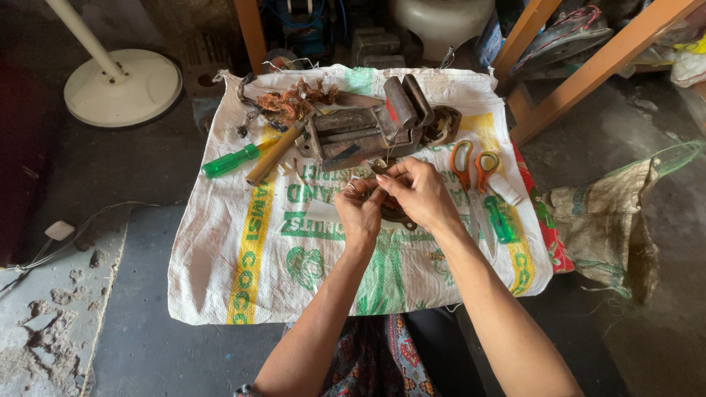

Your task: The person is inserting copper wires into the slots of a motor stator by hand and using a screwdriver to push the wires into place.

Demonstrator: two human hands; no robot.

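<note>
My left hand [362, 209] and my right hand [419, 192] meet over the middle of a white woven sack [243, 257] spread on the floor. Both hands pinch a small brown coil-like part [393, 211] with thin wire, held just above the sack. Fingers of both hands are closed on it, and most of the part is hidden behind them. Right behind my hands stands a rusty metal bench vise [368, 129].
A green-handled screwdriver [234, 159] and a wooden-handled tool [276, 153] lie left of the vise, near a tangle of copper wire [294, 101]. Orange-handled scissors [473, 176] and a green-handled tool [498, 218] lie at the right. A white fan base [123, 87] and wooden legs [588, 70] stand around.
</note>
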